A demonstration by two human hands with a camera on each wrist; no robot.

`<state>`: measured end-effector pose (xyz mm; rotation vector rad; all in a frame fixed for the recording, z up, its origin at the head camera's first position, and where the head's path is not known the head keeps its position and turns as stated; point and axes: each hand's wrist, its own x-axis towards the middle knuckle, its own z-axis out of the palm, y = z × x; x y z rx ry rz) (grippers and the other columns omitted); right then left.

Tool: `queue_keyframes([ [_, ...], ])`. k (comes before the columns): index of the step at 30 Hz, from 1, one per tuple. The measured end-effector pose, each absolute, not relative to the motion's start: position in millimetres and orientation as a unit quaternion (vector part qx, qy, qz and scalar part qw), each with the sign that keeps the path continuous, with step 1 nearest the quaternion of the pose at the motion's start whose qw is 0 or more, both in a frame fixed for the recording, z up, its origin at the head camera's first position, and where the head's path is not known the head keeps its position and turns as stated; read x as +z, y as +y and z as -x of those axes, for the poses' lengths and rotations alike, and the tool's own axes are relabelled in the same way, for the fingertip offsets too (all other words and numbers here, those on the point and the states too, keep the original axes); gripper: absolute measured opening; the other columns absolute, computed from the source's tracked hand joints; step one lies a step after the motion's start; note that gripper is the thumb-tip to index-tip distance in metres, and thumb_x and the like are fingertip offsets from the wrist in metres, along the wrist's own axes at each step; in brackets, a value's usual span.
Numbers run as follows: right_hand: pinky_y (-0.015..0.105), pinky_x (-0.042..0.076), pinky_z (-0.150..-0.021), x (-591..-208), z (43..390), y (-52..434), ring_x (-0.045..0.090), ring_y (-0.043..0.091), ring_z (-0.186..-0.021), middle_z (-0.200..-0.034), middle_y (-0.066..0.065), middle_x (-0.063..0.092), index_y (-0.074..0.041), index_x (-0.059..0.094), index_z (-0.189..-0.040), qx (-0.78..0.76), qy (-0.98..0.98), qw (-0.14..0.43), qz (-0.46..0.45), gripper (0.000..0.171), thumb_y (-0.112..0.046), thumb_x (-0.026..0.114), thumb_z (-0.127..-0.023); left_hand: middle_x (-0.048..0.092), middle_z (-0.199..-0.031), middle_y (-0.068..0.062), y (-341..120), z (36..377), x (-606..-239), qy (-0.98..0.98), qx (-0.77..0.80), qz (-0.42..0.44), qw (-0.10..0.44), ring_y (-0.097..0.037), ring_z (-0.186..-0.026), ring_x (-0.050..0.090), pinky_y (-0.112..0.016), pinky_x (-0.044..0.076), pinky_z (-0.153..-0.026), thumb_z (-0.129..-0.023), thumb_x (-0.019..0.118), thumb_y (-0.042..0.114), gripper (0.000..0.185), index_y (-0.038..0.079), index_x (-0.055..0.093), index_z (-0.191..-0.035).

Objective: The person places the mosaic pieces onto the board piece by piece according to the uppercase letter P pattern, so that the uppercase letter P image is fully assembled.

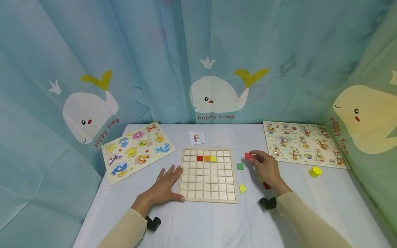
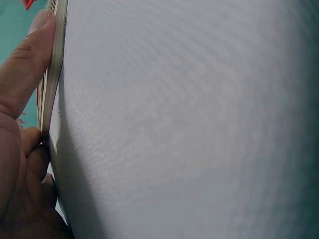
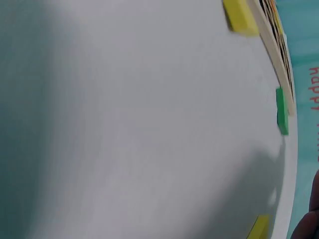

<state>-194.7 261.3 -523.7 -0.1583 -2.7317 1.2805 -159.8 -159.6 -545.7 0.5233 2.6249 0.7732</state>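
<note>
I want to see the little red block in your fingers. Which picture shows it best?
The head view: the right hand pinches the red block right of the grid board. The right wrist view misses it, showing only table and loose pieces. The left wrist view shows just the board's edge.

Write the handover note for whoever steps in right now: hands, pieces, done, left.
Left hand: flat on the table, thumb against the grid board edge.
Right hand: pinching a red block right of the board.
Done: red, orange and yellow pieces sit in the board's second row.
Left: green square and yellow wedge loose on the table; pattern card lies behind the board.
</note>
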Motion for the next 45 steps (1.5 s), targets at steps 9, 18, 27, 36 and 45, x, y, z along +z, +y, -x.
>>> queue_keyframes([
  [9, 0.008, 0.048, -0.074, -523, 198, 242, 0.068, 0.03, -0.104, -0.12, 0.02, 0.075, -0.007, 0.071, -0.133, 0.459, -0.885, 0.073, 0.032, 0.034, -0.007, 0.073, -0.099, 0.023, -0.176, -0.003, -160, 159, -545, 0.925, 0.279, -0.187, 0.175, -0.027, -0.166, 0.005, -0.054, -0.005, -0.134, -0.075, 0.091, 0.055, 0.12, 0.013, 0.027, -0.168],
  [18, 0.008, 0.051, -0.073, -517, 202, 219, 0.066, 0.027, -0.103, -0.117, 0.017, 0.075, -0.009, 0.071, -0.133, 0.486, -0.871, 0.061, 0.043, 0.034, -0.01, 0.073, -0.1, 0.022, -0.176, -0.001, -159, 160, -546, 0.927, 0.274, -0.187, 0.174, -0.026, -0.166, 0.005, -0.053, -0.006, -0.134, -0.075, 0.091, 0.054, 0.12, 0.014, 0.027, -0.168],
  [27, 0.013, 0.052, -0.07, -513, 203, 196, 0.065, 0.018, -0.094, -0.11, 0.019, 0.076, -0.006, 0.073, -0.13, 0.529, -0.846, 0.06, 0.025, 0.033, -0.011, 0.076, -0.097, 0.022, -0.176, 0.0, -159, 160, -549, 0.927, 0.276, -0.185, 0.172, -0.025, -0.166, 0.004, -0.052, -0.008, -0.134, -0.074, 0.091, 0.055, 0.12, 0.015, 0.028, -0.168],
  [36, 0.012, 0.054, -0.073, -510, 205, 171, 0.067, 0.015, -0.092, -0.108, 0.016, 0.077, -0.008, 0.076, -0.126, 0.553, -0.831, 0.05, 0.011, 0.031, -0.009, 0.078, -0.095, 0.023, -0.176, -0.002, -159, 161, -548, 0.928, 0.271, -0.187, 0.172, -0.026, -0.166, 0.005, -0.052, -0.007, -0.134, -0.075, 0.091, 0.055, 0.12, 0.013, 0.028, -0.168],
  [45, 0.017, 0.052, -0.072, -512, 206, 145, 0.067, 0.017, -0.089, -0.104, 0.015, 0.077, -0.007, 0.076, -0.125, 0.548, -0.834, 0.057, -0.024, 0.029, -0.009, 0.077, -0.096, 0.023, -0.176, -0.003, -159, 160, -546, 0.928, 0.274, -0.184, 0.173, -0.027, -0.166, 0.005, -0.053, -0.007, -0.134, -0.075, 0.091, 0.055, 0.12, 0.013, 0.028, -0.168],
])
